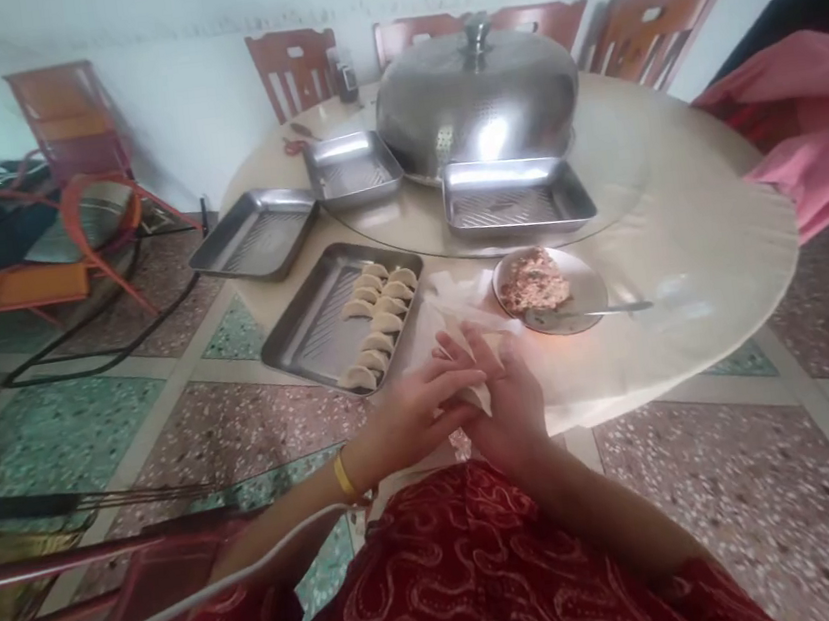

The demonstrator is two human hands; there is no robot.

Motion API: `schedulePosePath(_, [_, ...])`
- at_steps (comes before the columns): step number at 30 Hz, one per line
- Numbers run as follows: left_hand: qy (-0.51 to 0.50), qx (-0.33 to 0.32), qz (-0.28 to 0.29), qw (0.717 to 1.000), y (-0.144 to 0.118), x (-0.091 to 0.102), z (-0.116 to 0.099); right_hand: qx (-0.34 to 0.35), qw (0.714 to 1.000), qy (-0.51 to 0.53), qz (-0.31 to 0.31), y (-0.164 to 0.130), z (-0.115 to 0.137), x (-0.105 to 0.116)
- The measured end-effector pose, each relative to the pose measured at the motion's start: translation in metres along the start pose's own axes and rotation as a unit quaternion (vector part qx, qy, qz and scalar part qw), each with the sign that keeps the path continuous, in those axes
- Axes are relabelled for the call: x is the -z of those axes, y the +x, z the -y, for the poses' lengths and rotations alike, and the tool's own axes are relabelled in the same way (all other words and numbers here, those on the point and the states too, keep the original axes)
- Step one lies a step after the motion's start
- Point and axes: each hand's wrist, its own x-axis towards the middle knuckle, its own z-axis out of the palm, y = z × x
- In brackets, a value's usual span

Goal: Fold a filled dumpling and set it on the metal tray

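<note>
My left hand (415, 406) and my right hand (505, 395) meet at the near edge of the round table (679, 248), both closed around a pale dumpling wrapper (479, 395) held between them. A yellow band circles my left wrist. Just beyond the hands lies a small stack of white wrappers (452, 311). A metal bowl (584, 288) of pinkish minced filling (532, 281) sits to the right of it, with a spoon (622, 308) resting in it. Left of the hands, a steel tray (311, 328) holds several folded dumplings (377, 320) in two rows.
Three empty steel trays (254, 234) (352, 167) (518, 197) lie further back, and a large domed steel cover (476, 101) stands at the centre. Wooden chairs (294, 68) line the far wall. Orange chairs (36, 246) stand at the left; pink cloth (806, 121) hangs at the right.
</note>
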Motion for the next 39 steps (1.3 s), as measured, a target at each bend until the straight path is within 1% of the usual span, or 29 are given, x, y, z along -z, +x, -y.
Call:
schedulePosePath(2, [-0.042,0.049,-0.016,0.998,-0.006,0.018,0.013,-0.011,1.0,-0.01,0.024,0.004,-0.004,-0.012])
schedulePosePath(4, [-0.065,0.103,-0.042,0.992,-0.011,0.04,0.032,-0.018,0.999,-0.023,0.034,0.007,-0.005,-0.017])
schedulePosePath(5, [-0.058,0.126,-0.048,0.989,-0.013,0.053,0.043,-0.02,0.999,-0.031,0.032,0.008,-0.004,-0.017])
schedulePosePath(7, [-0.005,0.152,-0.049,0.987,-0.014,0.078,0.067,-0.012,0.999,-0.042,0.019,0.009,-0.001,-0.011])
schedulePosePath(9, [0.067,0.165,-0.021,0.984,-0.012,0.099,0.091,0.005,0.999,-0.046,0.003,0.009,0.003,-0.001])
schedulePosePath(10, [0.105,0.161,0.001,0.981,-0.01,0.107,0.101,0.014,0.999,-0.046,-0.003,0.009,0.005,0.005])
schedulePosePath(12, [0.171,0.157,0.057,0.971,-0.005,0.115,0.118,0.033,0.999,-0.04,-0.012,0.009,0.01,0.016])
schedulePosePath(15, [0.233,0.157,0.119,0.953,0.001,0.114,0.134,0.057,0.997,-0.032,-0.031,0.007,0.016,0.027])
schedulePosePath(17, [0.258,0.159,0.145,0.942,0.003,0.11,0.14,0.069,0.996,-0.031,-0.039,0.006,0.02,0.033])
schedulePosePath(19, [0.278,0.158,0.16,0.934,0.003,0.106,0.143,0.076,0.996,-0.031,-0.039,0.005,0.023,0.037])
schedulePosePath(24, [0.329,0.141,0.166,0.919,-0.001,0.101,0.15,0.092,0.995,-0.031,-0.039,0.006,0.026,0.045])
schedulePosePath(28, [0.353,0.119,0.173,0.912,-0.003,0.098,0.153,0.085,0.995,-0.026,-0.047,0.008,0.026,0.047])
schedulePosePath(33, [0.343,0.077,0.173,0.92,-0.003,0.096,0.155,0.083,0.995,-0.022,-0.052,0.008,0.025,0.049])
schedulePosePath(39, [0.35,0.064,0.159,0.921,-0.003,0.096,0.158,0.078,0.995,-0.017,-0.059,0.008,0.025,0.05])
